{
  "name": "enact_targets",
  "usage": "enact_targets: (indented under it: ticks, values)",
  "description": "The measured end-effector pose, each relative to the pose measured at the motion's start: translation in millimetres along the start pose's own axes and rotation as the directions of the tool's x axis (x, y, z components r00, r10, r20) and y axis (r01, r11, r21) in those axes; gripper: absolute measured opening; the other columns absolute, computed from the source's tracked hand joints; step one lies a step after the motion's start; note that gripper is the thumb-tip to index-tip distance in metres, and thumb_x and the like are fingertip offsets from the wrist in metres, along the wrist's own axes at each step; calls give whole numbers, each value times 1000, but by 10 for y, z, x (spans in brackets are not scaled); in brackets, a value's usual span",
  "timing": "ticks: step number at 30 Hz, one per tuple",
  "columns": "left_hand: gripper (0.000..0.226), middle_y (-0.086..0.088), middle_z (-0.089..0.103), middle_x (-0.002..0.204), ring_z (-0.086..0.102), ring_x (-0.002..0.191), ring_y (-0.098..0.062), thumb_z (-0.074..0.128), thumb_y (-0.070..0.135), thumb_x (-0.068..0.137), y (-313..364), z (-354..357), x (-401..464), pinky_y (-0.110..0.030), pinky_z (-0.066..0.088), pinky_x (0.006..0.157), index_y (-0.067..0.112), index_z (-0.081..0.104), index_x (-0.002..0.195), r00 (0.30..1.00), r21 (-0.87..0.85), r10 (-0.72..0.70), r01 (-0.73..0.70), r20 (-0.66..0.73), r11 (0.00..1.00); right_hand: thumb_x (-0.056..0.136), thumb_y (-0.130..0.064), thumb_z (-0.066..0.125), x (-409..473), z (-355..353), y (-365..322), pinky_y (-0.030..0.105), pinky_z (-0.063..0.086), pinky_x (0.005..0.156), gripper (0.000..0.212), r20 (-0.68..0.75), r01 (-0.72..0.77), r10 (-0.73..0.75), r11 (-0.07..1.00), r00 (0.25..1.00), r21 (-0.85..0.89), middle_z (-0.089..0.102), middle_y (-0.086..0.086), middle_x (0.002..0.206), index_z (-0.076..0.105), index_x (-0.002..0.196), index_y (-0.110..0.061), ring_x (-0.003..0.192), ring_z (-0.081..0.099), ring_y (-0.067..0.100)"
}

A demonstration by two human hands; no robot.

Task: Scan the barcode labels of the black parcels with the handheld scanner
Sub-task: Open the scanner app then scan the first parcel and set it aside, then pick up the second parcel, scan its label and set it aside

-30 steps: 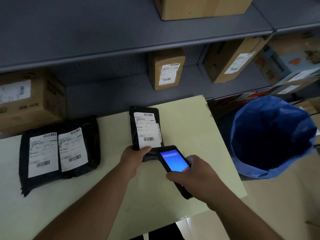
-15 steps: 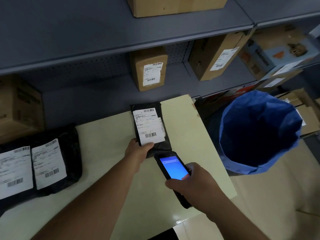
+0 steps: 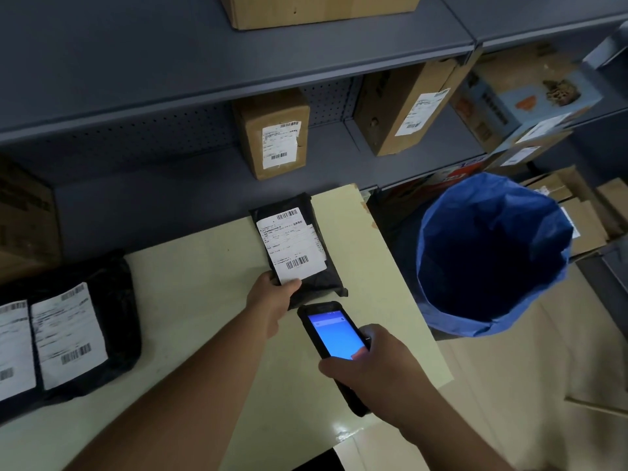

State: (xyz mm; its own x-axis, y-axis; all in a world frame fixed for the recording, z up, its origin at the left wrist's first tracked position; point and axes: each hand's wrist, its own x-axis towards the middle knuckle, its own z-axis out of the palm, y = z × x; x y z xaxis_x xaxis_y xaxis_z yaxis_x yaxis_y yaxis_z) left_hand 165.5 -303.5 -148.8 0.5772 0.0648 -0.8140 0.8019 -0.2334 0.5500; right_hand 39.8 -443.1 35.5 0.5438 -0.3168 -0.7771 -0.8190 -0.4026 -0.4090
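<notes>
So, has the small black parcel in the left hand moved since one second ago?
Yes. The small black parcel now sits closer to the table's far right corner, toward the blue bag.

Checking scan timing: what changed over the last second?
The left hand pushed the small black parcel away from the scanner, whose tip earlier overlapped the parcel's near end; a gap now shows. The view swung right, so the parcels at left sit nearer the edge. Unchanged: both grips, blue screen lit, blue bag in place.

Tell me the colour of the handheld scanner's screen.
Bright blue, lit, on the handheld scanner held in the right hand; head view.
</notes>
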Motion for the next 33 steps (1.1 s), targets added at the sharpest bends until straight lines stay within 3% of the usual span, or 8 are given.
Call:
enact_targets:
  ticks: [3,6,10,15,21,27,33]
  values:
    - [45,5,73,112,72,101,-23,80,35,84,6,-15,-132,-47,60,98,27,64,125,999,38,25,-24,-34,999,76,-38,81,-14,36,16,20,45,54,38,-5,1,-2,1000,1000,-31,57,-9,68,59,102,-19,49,52,7]
    - [63,1,69,122,69,110,-26,81,35,85,-67,-108,-163,-48,59,101,23,57,142,998,43,41,-38,-55,998,75,-40,81,-40,101,15,23,48,58,39,3,6,-6,999,1000,-44,58,-9,70,58,101,-21,52,54,7]
    - [85,-5,61,144,62,127,-28,82,42,80,-130,-333,-162,-47,54,109,25,45,155,997,5,25,-25,-71,1000,77,-36,80,-100,203,-31,18,45,51,38,24,26,-25,999,999,-45,56,-9,61,58,103,-19,39,50,6]
    - [84,-3,61,146,63,126,-26,82,42,81,-163,-670,-276,-45,53,109,27,44,154,995,-19,22,-24,-97,1000,77,-35,81,-213,378,-142,18,45,50,39,43,67,-65,996,997,-57,60,-9,70,60,105,-20,45,53,6]
    - [72,-5,61,146,62,122,-25,76,40,90,-324,-1114,-463,-28,47,97,22,46,153,992,81,79,-71,-94,994,74,-38,82,-349,677,-262,23,46,55,41,71,113,-107,990,992,-87,61,-6,78,61,103,-20,58,56,11]
    - [70,-3,61,144,62,117,-21,77,41,89,-594,-1620,-642,-31,48,98,23,49,150,991,49,87,-82,-102,995,74,-38,83,-530,1040,-403,23,45,53,41,107,169,-155,976,982,-138,62,-4,79,61,102,-18,58,58,12]
    - [67,-2,61,140,61,106,-19,74,41,91,-732,-2096,-824,-28,48,90,22,48,150,982,48,124,-119,-143,992,71,-40,82,-710,1396,-532,27,47,56,44,143,202,-178,964,973,-172,63,-3,79,60,102,-18,61,59,15]
